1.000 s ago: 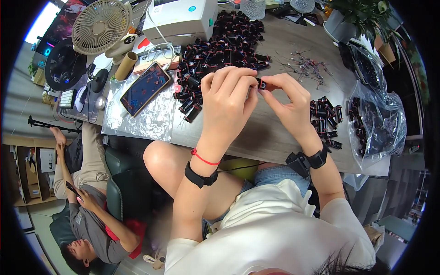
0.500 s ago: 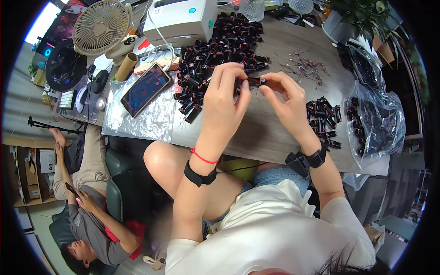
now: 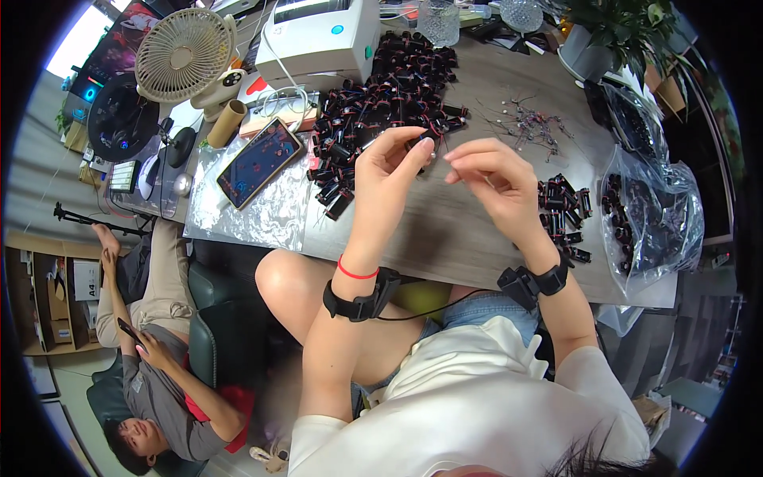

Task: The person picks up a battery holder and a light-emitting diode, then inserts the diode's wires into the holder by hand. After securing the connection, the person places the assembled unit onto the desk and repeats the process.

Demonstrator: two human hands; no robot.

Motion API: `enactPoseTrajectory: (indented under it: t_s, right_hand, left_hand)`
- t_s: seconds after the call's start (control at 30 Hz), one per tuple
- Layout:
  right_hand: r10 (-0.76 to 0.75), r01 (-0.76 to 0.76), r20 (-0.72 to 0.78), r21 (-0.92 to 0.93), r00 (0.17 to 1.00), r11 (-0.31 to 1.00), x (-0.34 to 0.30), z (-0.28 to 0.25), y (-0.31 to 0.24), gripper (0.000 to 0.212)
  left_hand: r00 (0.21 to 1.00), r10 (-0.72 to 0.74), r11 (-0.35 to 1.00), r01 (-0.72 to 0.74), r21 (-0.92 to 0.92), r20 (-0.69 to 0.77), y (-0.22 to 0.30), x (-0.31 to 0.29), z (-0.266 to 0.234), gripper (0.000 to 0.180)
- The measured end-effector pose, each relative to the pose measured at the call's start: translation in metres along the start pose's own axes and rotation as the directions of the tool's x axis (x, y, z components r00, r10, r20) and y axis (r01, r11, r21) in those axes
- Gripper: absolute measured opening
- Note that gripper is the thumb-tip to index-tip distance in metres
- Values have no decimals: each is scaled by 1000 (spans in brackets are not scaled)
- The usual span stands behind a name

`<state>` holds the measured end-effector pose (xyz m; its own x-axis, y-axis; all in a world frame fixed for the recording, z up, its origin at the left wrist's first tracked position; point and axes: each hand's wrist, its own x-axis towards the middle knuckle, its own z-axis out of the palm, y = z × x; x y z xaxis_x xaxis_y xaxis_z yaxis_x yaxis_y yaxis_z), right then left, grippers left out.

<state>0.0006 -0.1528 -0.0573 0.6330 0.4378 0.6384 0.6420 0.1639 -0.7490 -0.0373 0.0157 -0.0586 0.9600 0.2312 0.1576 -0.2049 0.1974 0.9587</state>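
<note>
Above the table, my left hand [image 3: 385, 171] is closed in a pinch on a small black cylindrical part [image 3: 428, 140], mostly hidden behind the fingers. To its right my right hand [image 3: 501, 179] is raised, its fingertips bent together near a thin wire; whether they hold it is too small to tell. Behind my left hand spreads a big pile of black cylindrical parts with red and black wires [image 3: 381, 91]. A smaller group of similar parts [image 3: 563, 208] lies beside my right wrist. Farther back are loose thin wires with small ends [image 3: 536, 127].
A clear plastic bag [image 3: 660, 215] with more black parts lies at the right. On the left are a phone [image 3: 260, 163] on clear plastic, a cardboard tube [image 3: 227, 123], a fan [image 3: 184, 56] and a white printer-like box [image 3: 318, 36]. Another person sits at the left with a phone.
My hands have come apart slightly. My right hand has drawn away from the black part, which stays in my left hand. The left hand has turned a little and lowered.
</note>
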Motion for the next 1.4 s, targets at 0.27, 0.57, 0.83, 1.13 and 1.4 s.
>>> enactPoseTrajectory:
  t_s: [0.27,0.57,0.83,1.13,1.4]
  right_hand:
    - [35,-3,-115,268,993,963,-2,-1,2,23]
    - [-125,-33,-360,-403,924,915,2,-8,-4,21]
    - [-219,60,-159,-665,963,745,3,-4,-3,25]
    - [-148,11,-168,-625,974,780,3,-1,-2,25]
    - [-69,-26,-153,-546,986,837,4,1,-3,23]
  left_hand:
    - [1000,4,993,-6,116,19,1,-4,6,14]
    - [755,611,444,-577,685,240,14,-10,10,14]
    - [710,624,287,-596,750,326,19,-9,3,17]
    - [700,640,303,-610,732,318,17,-8,4,18]
    - [699,642,307,-612,729,316,17,-8,4,18]
